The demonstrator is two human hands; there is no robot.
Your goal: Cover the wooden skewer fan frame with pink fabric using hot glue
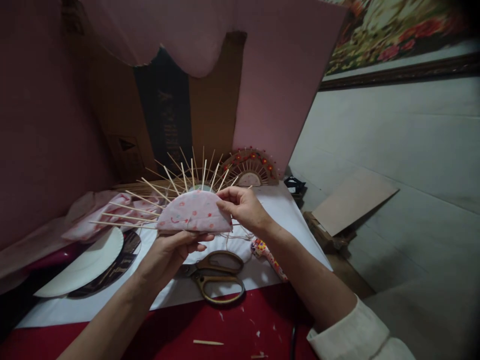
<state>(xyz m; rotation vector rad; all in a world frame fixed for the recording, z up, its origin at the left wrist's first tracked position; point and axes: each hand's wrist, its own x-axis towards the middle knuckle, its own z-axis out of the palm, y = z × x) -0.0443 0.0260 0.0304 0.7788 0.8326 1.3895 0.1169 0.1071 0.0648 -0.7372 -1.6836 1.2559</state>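
Note:
A half-round piece covered in pink floral fabric (191, 210) is held up over the table, with thin wooden sticks fanning out from its curved edge. My left hand (180, 245) supports it from below along the straight edge. At its right end, my right hand (240, 202) pinches the curved rim near a stick. Beneath my hands lie scissors (221, 277) with bronze-coloured handles, their blades partly hidden by my left wrist. Beside my right forearm is a flower-patterned object (268, 257), perhaps a handle, partly covered by the arm.
Behind stands a finished-looking fan shape (250, 167) with red decorations. A cut white paper plate (88, 265) and pink cloth (108, 212) lie left. A short pointed stick (208, 342) rests on red cloth in front. Cardboard (354, 200) leans at right; a large box (213, 100) rises behind.

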